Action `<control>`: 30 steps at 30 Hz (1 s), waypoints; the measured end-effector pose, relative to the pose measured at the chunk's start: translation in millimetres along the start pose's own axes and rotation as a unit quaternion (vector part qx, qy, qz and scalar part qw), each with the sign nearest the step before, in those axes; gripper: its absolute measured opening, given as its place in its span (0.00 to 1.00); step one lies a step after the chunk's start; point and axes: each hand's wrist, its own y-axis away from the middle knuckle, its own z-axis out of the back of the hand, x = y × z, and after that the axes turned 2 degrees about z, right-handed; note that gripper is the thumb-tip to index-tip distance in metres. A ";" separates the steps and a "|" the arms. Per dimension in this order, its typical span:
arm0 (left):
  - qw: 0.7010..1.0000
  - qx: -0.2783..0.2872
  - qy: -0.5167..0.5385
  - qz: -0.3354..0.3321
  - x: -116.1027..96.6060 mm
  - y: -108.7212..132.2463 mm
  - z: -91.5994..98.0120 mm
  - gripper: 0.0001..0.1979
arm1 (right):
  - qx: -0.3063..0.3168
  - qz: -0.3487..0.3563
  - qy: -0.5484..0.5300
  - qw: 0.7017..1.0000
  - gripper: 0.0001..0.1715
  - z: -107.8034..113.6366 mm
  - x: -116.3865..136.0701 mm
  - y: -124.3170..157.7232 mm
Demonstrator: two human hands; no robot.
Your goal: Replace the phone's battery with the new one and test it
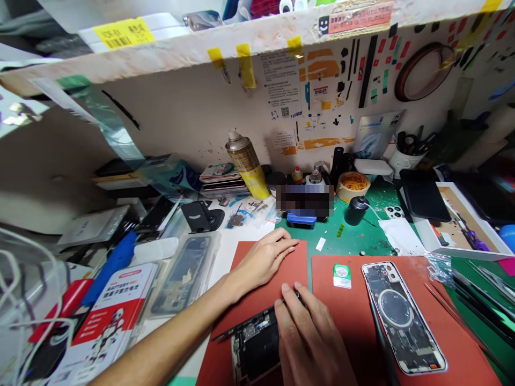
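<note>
My right hand (311, 335) grips an opened phone (257, 354) in the lower middle, its fingers bent over the lifted dark panel. The panel (245, 326) stands tilted above the phone body, where metal parts and a black block show. My left hand (263, 260) reaches across to the far right corner of the left red mat (241, 257). Its fingertips come together at the mat's surface; anything between them is too small to make out. Right of my right hand lies a phone back housing (402, 316) with a round ring, beside a dark slim tool (380, 338).
A green-and-white label (341, 275) lies on the right red mat (322, 311). Behind stand a black bottle (356, 210), a tape roll (353, 187) and a spray can (248, 163). Tweezers (483, 313) lie far right; a battery box (108, 316) and clear case (183, 276) sit left.
</note>
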 end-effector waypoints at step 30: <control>0.860 -0.147 0.422 0.245 -27.1 174.1 19.9 0.26 | 0.056 -0.048 -0.158 0.985 0.39 7.6 -2.4 3.3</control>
